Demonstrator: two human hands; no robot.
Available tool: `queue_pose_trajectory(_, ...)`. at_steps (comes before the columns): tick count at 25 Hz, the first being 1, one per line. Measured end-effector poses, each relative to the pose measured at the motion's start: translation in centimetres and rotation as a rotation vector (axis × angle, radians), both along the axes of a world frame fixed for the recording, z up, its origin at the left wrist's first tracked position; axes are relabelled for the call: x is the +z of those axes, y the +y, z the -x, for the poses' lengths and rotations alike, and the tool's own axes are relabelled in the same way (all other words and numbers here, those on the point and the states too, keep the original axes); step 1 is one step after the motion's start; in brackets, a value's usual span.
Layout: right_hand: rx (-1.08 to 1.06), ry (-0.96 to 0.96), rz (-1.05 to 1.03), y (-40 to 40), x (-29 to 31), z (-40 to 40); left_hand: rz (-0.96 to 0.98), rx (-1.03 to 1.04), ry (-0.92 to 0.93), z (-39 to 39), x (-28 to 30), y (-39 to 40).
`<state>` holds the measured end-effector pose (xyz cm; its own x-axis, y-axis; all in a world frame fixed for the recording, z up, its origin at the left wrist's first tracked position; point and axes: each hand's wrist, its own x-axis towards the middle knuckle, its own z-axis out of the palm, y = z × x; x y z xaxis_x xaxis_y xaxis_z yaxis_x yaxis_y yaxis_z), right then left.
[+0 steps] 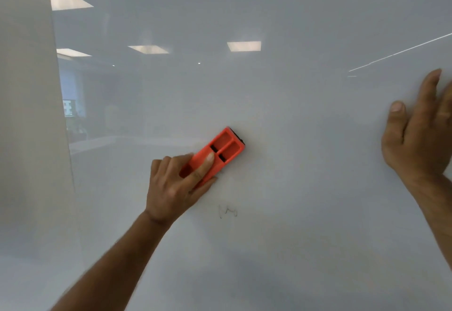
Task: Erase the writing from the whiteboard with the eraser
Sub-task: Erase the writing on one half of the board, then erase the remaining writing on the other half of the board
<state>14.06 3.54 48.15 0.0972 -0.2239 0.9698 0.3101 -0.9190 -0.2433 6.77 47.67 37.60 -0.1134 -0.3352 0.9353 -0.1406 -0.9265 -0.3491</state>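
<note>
A glossy whiteboard (pixel 293 115) fills nearly the whole view. My left hand (pixel 176 183) grips the lower end of an orange eraser (pixel 221 151), which lies tilted up to the right with its dark felt face against the board. A small faint black scribble (pixel 227 211) sits just below the eraser and to the right of my left hand. A few faint marks show right at the eraser's lower edge. My right hand (pixel 420 134) rests flat on the board at the far right, fingers spread and pointing up, holding nothing.
A pale wall or pillar edge (pixel 31 115) borders the board on the left. The board's surface mirrors ceiling light panels (pixel 244 46) and a dim room behind me. A thin bright line (pixel 401 51) runs across the upper right.
</note>
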Motion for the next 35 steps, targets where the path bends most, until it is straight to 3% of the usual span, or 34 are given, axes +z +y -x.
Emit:
queue_pose_trajectory(7,-0.014,-0.020,0.042,2.2,-1.6,1.6,-0.145,-0.030,0.047,-0.1,-8.4,-1.3)
queue_pose_trajectory(11,0.067,0.047,0.091,4.3,-3.3,2.7,-0.208,-0.048,0.070,-0.5,-10.1,-1.9)
queue_pose_trajectory(13,0.152,0.025,0.279,6.1,-5.3,3.7,-0.256,-0.047,0.083,-0.6,-10.0,-1.8)
queue_pose_trajectory(17,0.349,-0.040,0.907,10.4,-10.7,5.8,-0.377,-0.034,0.128,-0.4,-9.2,-1.5)
queue_pose_trajectory(19,0.347,-0.014,1.132,12.7,-13.9,6.8,-0.445,-0.050,0.130,-0.4,-8.4,-1.5)
queue_pose_trajectory(21,0.269,-0.006,1.232,14.7,-16.8,7.4,-0.526,-0.072,0.153,-0.3,-7.6,-1.7)
queue_pose_trajectory(25,0.253,-0.085,0.978,17.2,-18.5,7.4,-0.587,-0.124,0.184,0.3,-6.4,-2.5)
queue_pose_trajectory(28,0.216,-0.105,0.918,16.6,-18.2,7.6,-0.543,-0.157,0.235,0.6,-4.4,-3.0)
queue_pose_trajectory(30,0.175,-0.112,0.864,14.8,-16.6,7.5,-0.427,-0.246,0.264,0.6,-2.7,-3.7)
queue_pose_trajectory(33,0.088,-0.134,0.639,10.3,-12.5,7.0,-0.101,-0.430,0.213,0.6,0.6,-4.9)
queue_pose_trajectory(35,0.039,-0.117,0.457,6.7,-9.4,7.0,0.035,-0.398,0.145,0.3,2.9,-5.9)
